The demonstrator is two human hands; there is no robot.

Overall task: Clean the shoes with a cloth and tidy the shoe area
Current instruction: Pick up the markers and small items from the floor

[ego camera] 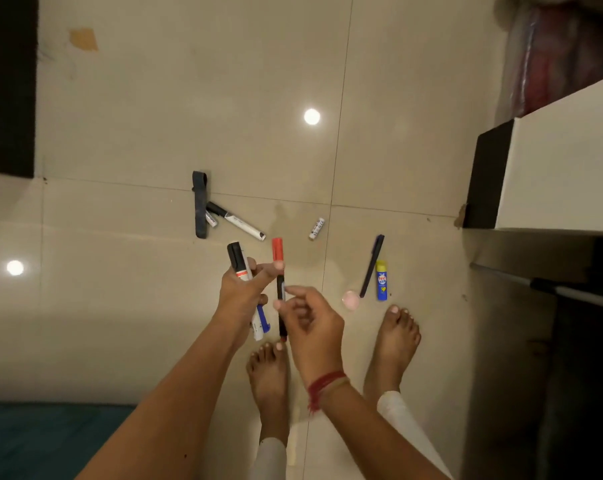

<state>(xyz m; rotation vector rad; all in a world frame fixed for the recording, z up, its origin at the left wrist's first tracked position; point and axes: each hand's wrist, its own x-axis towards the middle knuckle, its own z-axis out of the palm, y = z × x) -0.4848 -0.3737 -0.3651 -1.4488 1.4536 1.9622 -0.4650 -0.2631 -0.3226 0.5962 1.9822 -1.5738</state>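
Shiny cream floor tiles [154, 133] lie under you, with pens spread about on them. No shoes and no cloth show anywhere, so I cannot tell you where they are. What you are doing now looks like the tidy-up part.

Your left hand [244, 289] is curled round a black-capped marker [238, 259] and a blue-capped marker [262, 323]. One of its fingertips reaches over to touch the red-capped pen [277, 249] just under the cap. Your right hand [310, 323] pinches that same pen near its middle with finger and thumb.

The pen points straight away from you, with the red cap at the far end. It sits between your two hands, just beside the bundle. So I think the next move is a small one: slide it sideways to the left into the bundle, lined up with the other two.

The dark pen [373, 265] and the glue stick [382, 280] lie side by side on the floor to the right, near your right foot [393, 341]. Your right hand is nearer to them. The white marker [239, 221] and the black strap [200, 202] lie ahead, past your left hand, which is full.
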